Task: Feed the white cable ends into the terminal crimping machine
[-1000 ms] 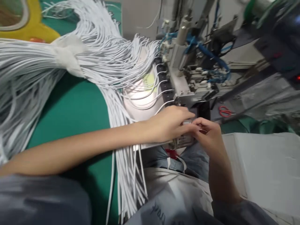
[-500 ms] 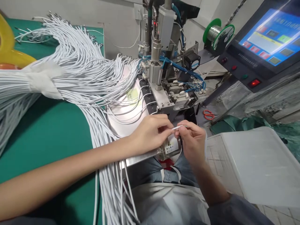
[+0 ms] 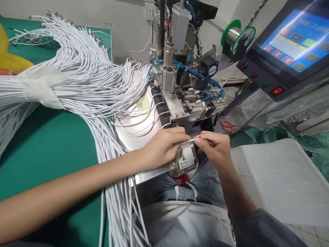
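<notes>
A white cable end (image 3: pixel 191 140) runs between my two hands in front of the machine. My left hand (image 3: pixel 169 145) pinches the cable, its forearm lying across the bundle. At the cable's tip, the thumb and fingers of my right hand (image 3: pixel 214 145) are closed; the fine wires there are too small to make out. Just beyond the hands stands the soldering machine (image 3: pixel 177 109), with several cables laid in its black slotted holder (image 3: pixel 161 109). The large bundle of white cables (image 3: pixel 84 85), wrapped by a white band (image 3: pixel 43 87), spreads over the table to the left.
A green mat (image 3: pixel 59 144) covers the table. At the right are a control screen (image 3: pixel 295 41), a solder wire spool (image 3: pixel 234 36), red-handled scissors (image 3: pixel 227 126) and a white plastic bin (image 3: pixel 285 178). Something yellow (image 3: pixel 12 60) stands at the far left.
My right hand has turned and shifted slightly right, its fingers now straighter at the cable tip. My left hand keeps its pinch. The whole view has shifted slightly.
</notes>
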Tool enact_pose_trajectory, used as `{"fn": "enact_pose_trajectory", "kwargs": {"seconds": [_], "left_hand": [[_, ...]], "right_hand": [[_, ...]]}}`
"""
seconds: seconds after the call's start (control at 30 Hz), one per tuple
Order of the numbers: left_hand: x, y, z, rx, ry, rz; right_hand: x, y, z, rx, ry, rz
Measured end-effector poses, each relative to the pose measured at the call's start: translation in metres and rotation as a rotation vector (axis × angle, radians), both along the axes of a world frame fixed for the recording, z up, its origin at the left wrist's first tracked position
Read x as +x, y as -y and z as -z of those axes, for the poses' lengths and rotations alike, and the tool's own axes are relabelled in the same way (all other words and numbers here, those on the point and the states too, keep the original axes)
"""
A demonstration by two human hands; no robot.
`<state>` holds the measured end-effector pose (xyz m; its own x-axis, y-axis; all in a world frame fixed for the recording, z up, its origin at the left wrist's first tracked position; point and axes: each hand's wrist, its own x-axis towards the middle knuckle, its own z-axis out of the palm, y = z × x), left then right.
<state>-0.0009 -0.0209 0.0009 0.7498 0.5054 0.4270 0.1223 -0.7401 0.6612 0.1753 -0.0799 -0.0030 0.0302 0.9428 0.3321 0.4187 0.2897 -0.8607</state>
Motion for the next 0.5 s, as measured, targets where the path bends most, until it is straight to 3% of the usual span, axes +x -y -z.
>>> {"fn": "enact_pose_trajectory", "kwargs": {"seconds": [0.17, 0.33, 0.5], "left_hand": [[0.004, 0.004, 0.001, -0.090, 0.092, -0.056], [0.004, 0.004, 0.003, -0.030, 0.088, -0.091], [0.001, 0.000, 0.004, 0.123, 0.068, -0.099]], "right_hand": [[-0.019, 0.002, 0.011, 0.058, -0.149, 0.151], [-0.027, 0.004, 0.012, 0.180, 0.059, 0.289], [-0.024, 0.004, 0.006, 0.029, -0.072, 0.238]]}}
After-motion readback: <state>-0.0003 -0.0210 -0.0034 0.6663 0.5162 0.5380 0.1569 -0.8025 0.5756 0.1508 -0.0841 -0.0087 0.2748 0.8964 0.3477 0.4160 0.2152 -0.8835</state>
